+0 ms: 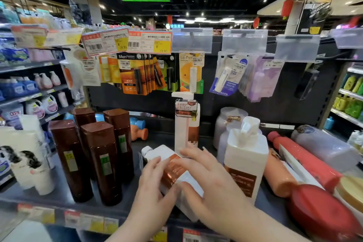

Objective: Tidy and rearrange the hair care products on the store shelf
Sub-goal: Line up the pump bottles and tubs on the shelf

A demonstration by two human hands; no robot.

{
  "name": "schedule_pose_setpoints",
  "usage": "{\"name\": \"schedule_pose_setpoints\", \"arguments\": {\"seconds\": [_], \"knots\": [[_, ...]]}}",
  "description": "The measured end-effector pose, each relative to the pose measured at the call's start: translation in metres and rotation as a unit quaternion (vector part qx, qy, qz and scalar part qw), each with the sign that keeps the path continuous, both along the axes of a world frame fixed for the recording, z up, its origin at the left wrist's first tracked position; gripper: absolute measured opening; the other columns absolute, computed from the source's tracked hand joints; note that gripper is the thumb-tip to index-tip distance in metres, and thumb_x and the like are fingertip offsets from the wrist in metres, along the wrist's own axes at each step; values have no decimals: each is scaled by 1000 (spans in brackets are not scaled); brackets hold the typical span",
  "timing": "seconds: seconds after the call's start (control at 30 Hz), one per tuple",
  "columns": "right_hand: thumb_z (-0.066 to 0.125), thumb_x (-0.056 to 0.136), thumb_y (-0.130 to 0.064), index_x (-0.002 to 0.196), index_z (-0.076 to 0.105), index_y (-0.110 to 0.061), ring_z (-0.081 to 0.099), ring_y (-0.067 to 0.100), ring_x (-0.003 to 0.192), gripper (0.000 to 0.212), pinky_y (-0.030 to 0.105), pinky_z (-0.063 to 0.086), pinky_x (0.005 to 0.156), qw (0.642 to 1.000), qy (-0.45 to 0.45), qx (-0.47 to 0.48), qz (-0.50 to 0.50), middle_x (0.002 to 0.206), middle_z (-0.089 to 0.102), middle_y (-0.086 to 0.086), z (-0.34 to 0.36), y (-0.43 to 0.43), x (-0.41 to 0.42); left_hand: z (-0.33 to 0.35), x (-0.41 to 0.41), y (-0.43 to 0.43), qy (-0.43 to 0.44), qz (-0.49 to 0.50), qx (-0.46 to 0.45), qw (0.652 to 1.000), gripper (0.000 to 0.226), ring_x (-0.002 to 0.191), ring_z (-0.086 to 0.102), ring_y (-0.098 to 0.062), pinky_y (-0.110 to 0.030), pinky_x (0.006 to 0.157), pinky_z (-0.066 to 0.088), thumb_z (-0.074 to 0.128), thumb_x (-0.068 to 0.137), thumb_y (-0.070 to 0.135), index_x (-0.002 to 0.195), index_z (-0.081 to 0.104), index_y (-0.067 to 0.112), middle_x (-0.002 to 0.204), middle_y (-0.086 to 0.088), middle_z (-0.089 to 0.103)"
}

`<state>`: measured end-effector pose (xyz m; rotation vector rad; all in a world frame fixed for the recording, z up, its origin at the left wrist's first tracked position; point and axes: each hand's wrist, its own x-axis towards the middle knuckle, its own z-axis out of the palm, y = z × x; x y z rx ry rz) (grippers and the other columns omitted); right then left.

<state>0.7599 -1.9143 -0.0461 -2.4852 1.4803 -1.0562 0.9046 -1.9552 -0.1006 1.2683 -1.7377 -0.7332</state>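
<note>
A white bottle [172,172] with a copper label lies on the shelf [59,196], cap pointing away, directly under both sets of fingers. The left hand [155,180] grips it, fingers [157,163] curled over its left edge and thumb on its face. The right hand [204,180] rests on top, its fingers [196,155] spread and nearly straight.

Just beyond the right fingertips stands one tall pump bottle [186,124] with a matching copper label. Just right of the right hand stands one broader white pump bottle [245,159]. Left of the left fingers stand four brown bottles [102,163], upright and close together.

Above and beyond the fingers hang carded lip balms reading "Men" [127,72], "Lip Pure" [189,72] and "NIVEA" [229,74]. Two price tags over them read 39.90 [106,42] and 19.90 [150,42].
</note>
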Motion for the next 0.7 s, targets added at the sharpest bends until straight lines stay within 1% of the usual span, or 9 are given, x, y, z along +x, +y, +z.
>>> {"name": "schedule_pose_setpoints", "arguments": {"seconds": [0.1, 0.13, 0.2, 0.3, 0.4, 0.47, 0.53, 0.63, 0.7], "knots": [[59, 84, -50, 146, 16, -36, 18, 5, 140, 77, 34, 22, 115, 969, 21, 228, -90, 153, 17, -16, -6, -31, 6, -3, 6, -6, 75, 46, 144, 986, 79, 141, 20, -11, -35, 117, 18, 65, 83, 25, 147, 20, 26, 154, 8, 17], [62, 78, -56, 148, 10, -34, 23, 13, 141, 89, 38, 27, 112, 954, 25, 276, -113, 154, 18, -11, -9, -43, 8, -3, 7, -10, 114, 45, 191, 974, 84, 139, 26, -14, -40, 117, 21, 66, 80, 24, 148, 17, 27, 153, 6, 22], [66, 68, -65, 147, 2, -36, 32, 21, 137, 106, 42, 35, 108, 932, 38, 336, -131, 153, 23, -4, -14, -60, 11, -7, 10, -15, 181, 29, 266, 946, 79, 129, 43, -20, -46, 112, 32, 64, 76, 11, 145, 28, 25, 142, -1, 45], [69, 64, -63, 146, -1, -39, 40, 23, 131, 111, 44, 40, 103, 927, 56, 345, -133, 149, 32, -2, -23, -69, 16, -9, 12, -19, 187, 5, 297, 936, 54, 109, 59, -23, -47, 104, 40, 59, 71, -3, 115, 58, 27, 108, -3, 69], [73, 65, -55, 145, -5, -42, 43, 21, 129, 112, 43, 42, 102, 936, 0, 323, -141, 146, 36, -4, -27, -68, 14, -6, 13, -18, 209, 10, 283, 936, 53, 108, 59, -19, -45, 105, 40, 62, 66, 8, 114, 58, 31, 111, 0, 68], [75, 66, -50, 145, -5, -41, 43, 16, 129, 113, 37, 41, 103, 942, -75, 299, -133, 146, 35, -7, -26, -64, 11, -2, 12, -15, 235, 13, 260, 937, 54, 108, 57, -13, -41, 104, 40, 70, 71, 20, 120, 52, 35, 117, 6, 64], [78, 68, -42, 144, 6, -41, 44, 4, 119, 104, 31, 40, 102, 936, -188, 279, -103, 137, 40, -15, -24, -57, 10, 2, 8, -17, 278, -2, 249, 928, 43, 106, 60, -16, -39, 93, 48, 68, 80, 25, 118, 52, 34, 115, 5, 65], [78, 72, -27, 130, 25, -45, 48, -9, 89, 80, 15, 42, 84, 898, -341, 270, -65, 103, 45, -30, -30, -53, 9, 9, 1, -20, 324, -52, 247, 912, 28, 96, 68, -19, -36, 79, 55, 62, 85, 16, 111, 58, 26, 104, -1, 73], [76, 74, -19, 134, 26, -43, 50, -8, 92, 81, 15, 42, 83, 882, -380, 274, -49, 106, 46, -31, -38, -54, 6, 11, -1, -24, 309, -62, 215, 924, 32, 95, 69, -14, -32, 80, 56, 64, 84, 10, 108, 58, 30, 102, 3, 73]]}}
